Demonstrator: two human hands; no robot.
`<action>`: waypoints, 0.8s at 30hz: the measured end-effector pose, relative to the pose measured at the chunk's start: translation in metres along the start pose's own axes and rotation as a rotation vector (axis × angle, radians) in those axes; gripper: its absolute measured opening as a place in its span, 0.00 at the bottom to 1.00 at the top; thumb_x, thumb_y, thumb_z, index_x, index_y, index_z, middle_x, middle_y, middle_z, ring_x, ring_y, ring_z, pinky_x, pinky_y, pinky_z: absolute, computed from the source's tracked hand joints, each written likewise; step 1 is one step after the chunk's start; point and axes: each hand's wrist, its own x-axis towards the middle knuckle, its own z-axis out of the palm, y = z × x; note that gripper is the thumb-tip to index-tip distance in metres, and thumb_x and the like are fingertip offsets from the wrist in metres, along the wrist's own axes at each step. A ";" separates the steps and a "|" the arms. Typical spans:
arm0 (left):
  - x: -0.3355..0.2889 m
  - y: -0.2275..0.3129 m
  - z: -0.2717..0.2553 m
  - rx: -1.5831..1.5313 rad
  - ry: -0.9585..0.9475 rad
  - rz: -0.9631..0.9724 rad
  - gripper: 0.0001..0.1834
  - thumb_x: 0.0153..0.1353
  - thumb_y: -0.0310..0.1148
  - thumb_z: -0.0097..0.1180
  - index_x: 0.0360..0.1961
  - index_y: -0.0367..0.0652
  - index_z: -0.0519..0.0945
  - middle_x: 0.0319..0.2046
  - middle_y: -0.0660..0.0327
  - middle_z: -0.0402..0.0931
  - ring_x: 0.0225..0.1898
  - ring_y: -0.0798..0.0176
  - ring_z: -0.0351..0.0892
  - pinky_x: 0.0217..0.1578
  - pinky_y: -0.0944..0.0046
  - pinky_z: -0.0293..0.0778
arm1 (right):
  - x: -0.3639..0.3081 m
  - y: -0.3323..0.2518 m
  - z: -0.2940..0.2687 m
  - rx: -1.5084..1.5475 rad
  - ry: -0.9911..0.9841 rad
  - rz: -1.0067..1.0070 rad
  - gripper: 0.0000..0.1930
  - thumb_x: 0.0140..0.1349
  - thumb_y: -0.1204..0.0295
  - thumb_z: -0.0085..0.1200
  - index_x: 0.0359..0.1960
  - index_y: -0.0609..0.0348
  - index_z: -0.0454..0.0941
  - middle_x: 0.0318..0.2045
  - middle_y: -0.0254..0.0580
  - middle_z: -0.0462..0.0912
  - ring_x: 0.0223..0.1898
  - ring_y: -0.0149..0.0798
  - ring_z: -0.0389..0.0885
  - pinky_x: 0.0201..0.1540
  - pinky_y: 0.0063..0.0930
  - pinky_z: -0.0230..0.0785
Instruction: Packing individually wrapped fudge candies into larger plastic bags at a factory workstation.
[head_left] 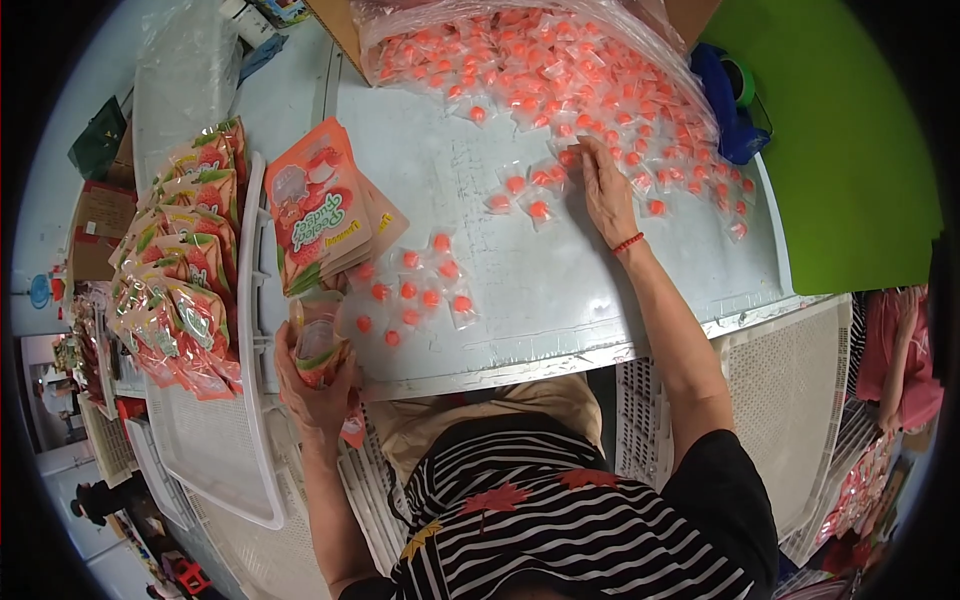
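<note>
Across a pale worktop (560,310), wrapped red sweets (575,75) lay just beside the right hand (608,195), its fingertips among them; whether that grip had closed on one could not be told. Well to its left, near the front edge, the left hand (318,397) clamped an open pouch (318,337). The sweets ran back into a plastic-lined cardboard box (338,28); a white crate (252,290) held bulging pouches (188,255).

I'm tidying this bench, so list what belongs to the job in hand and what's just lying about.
In the job, apparently:
open printed pouch, in the left hand
individually wrapped coral-red candies, near the right hand
stack of flat pouches
plump pouches at left

Probably just lying about:
blue tape dispenser, seemingly, with a green roll
clear plastic sheeting, upper left
</note>
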 end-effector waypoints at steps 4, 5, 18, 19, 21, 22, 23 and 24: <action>0.001 0.000 0.001 -0.015 0.006 -0.017 0.44 0.42 0.29 0.71 0.62 0.37 0.62 0.55 0.47 0.69 0.55 0.48 0.71 0.54 0.56 0.67 | 0.001 -0.018 0.003 -0.008 -0.077 0.007 0.16 0.71 0.65 0.39 0.55 0.58 0.68 0.42 0.52 0.80 0.43 0.51 0.80 0.47 0.36 0.71; 0.002 0.001 0.000 -0.012 0.009 -0.022 0.44 0.42 0.29 0.71 0.62 0.37 0.62 0.55 0.47 0.69 0.55 0.48 0.71 0.54 0.56 0.67 | -0.001 -0.023 0.005 0.074 -0.144 0.069 0.18 0.71 0.62 0.39 0.57 0.58 0.66 0.43 0.48 0.80 0.45 0.46 0.79 0.50 0.31 0.68; 0.012 0.036 0.010 -0.056 -0.041 0.173 0.51 0.36 0.37 0.76 0.62 0.37 0.60 0.53 0.48 0.67 0.54 0.43 0.68 0.53 0.49 0.67 | -0.018 -0.048 0.065 -0.406 -0.418 -0.645 0.20 0.56 0.53 0.57 0.48 0.45 0.77 0.54 0.44 0.70 0.58 0.50 0.65 0.54 0.51 0.58; 0.015 0.039 0.015 -0.032 -0.034 0.151 0.51 0.36 0.37 0.76 0.62 0.37 0.60 0.53 0.48 0.67 0.54 0.43 0.68 0.53 0.49 0.67 | -0.017 -0.059 0.066 -0.385 -0.325 -0.707 0.15 0.56 0.57 0.58 0.42 0.48 0.79 0.48 0.41 0.74 0.52 0.44 0.70 0.49 0.44 0.63; 0.022 0.047 0.025 -0.046 0.014 0.242 0.52 0.36 0.38 0.76 0.61 0.36 0.60 0.53 0.47 0.67 0.55 0.42 0.67 0.54 0.47 0.66 | -0.018 -0.064 0.068 -0.384 -0.354 -0.672 0.13 0.56 0.59 0.58 0.39 0.50 0.79 0.44 0.39 0.75 0.49 0.43 0.72 0.46 0.40 0.65; 0.026 0.048 0.030 -0.037 0.020 0.237 0.52 0.36 0.38 0.76 0.61 0.36 0.60 0.53 0.47 0.67 0.55 0.42 0.67 0.54 0.47 0.66 | -0.016 -0.065 0.070 -0.405 -0.372 -0.625 0.11 0.56 0.60 0.59 0.37 0.51 0.79 0.41 0.38 0.76 0.46 0.41 0.73 0.44 0.37 0.67; 0.028 0.047 0.034 -0.064 0.026 0.277 0.51 0.36 0.39 0.76 0.60 0.36 0.60 0.53 0.47 0.67 0.54 0.42 0.67 0.54 0.46 0.66 | -0.014 -0.067 0.074 -0.379 -0.248 -0.749 0.09 0.56 0.63 0.59 0.32 0.53 0.79 0.34 0.37 0.77 0.36 0.39 0.76 0.34 0.30 0.69; 0.029 0.046 0.037 -0.095 0.032 0.321 0.51 0.35 0.40 0.76 0.60 0.35 0.60 0.53 0.47 0.67 0.54 0.42 0.67 0.54 0.45 0.65 | -0.016 -0.064 0.077 -0.376 -0.244 -0.756 0.09 0.56 0.63 0.59 0.32 0.53 0.79 0.34 0.37 0.77 0.36 0.39 0.76 0.34 0.30 0.69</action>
